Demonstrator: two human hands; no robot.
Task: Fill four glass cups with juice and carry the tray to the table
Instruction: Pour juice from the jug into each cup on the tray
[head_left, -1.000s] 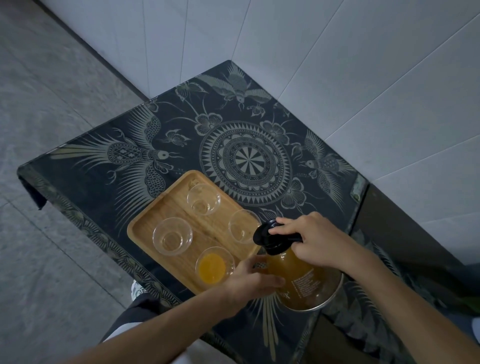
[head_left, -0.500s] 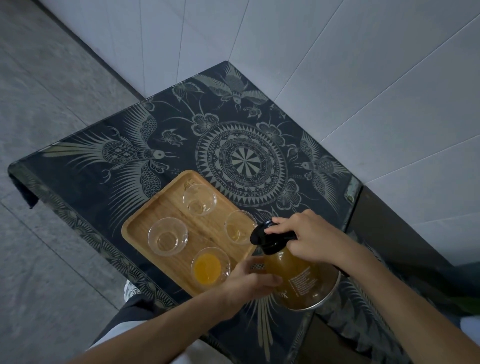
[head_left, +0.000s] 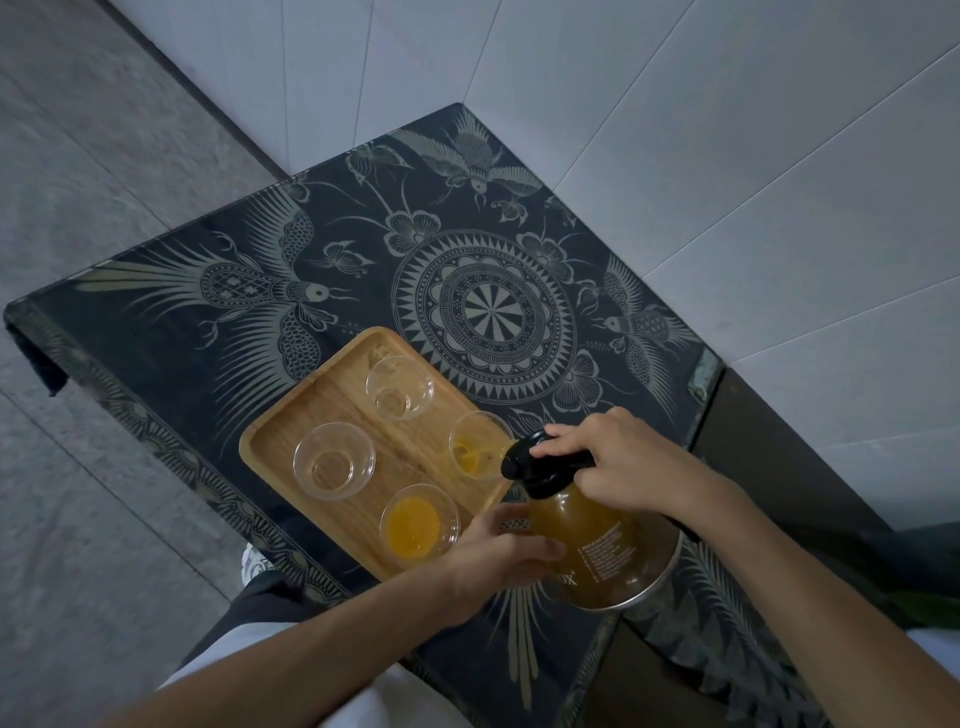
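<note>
The surface (head_left: 467, 218) lies bare beyond the tray (head_left: 332, 400) up to the tiled walls (head_left: 675, 156), which close its far corner. The jug (head_left: 592, 545) and both forearms block the tray's near right edge. Four cups occupy the tray; narrow gaps separate them

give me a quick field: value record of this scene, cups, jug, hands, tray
surface: dark patterned table in a tiled corner
tray: wooden tray, four glass cups on it
near cup: near cup holds orange juice
right cup: right cup is getting juice from the spout
far cup: far cup looks empty
left cup: left cup looks empty
jug: jug tilted toward the right cup, black lid
left hand: left hand steadies the jug's side
right hand: right hand grips the lid end
</note>
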